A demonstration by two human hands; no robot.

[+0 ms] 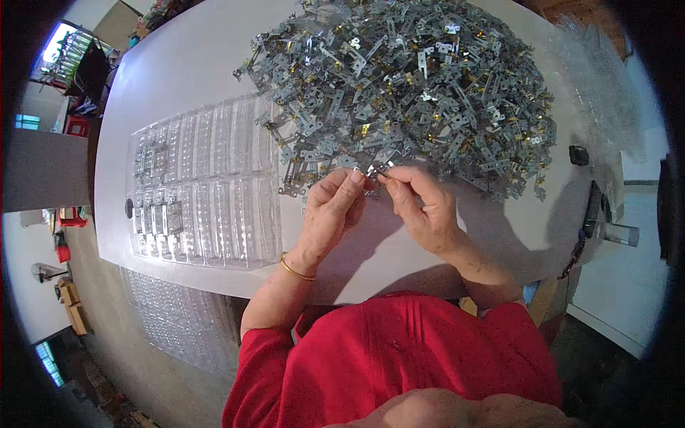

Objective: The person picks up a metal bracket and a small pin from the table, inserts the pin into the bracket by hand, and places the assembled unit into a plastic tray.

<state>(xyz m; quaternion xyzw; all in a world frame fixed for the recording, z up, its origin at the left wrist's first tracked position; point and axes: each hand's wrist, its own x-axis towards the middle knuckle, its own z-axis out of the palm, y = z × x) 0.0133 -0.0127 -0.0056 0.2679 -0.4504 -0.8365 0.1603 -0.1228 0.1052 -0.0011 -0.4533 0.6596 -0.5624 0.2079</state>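
Small metal piece [372,172]: centre of the frame, pinched from either side; its exact shape is too small to tell.
Counter [171,78]: pale, reaching from the left of the frame to the right.
Plastic sheets [185,321]: clear, ridged, lower left, below the counter's edge.
Clear tray [221,214]: left of the frame, two rows of slots, with metal brackets [171,216] in the leftmost slots of both.
Left hand [334,203]: centre, gold bracelet [297,267] at the wrist, grip narrow, thumb and fingers holding the piece.
Pile of metal parts [428,100]: upper centre to upper right, grey with yellowish bits, just above the fingertips.
Right hand [428,214]: right of centre, grip narrow, thumb and forefinger on the same piece.
Black object [579,155]: right of the frame, beside the pile.
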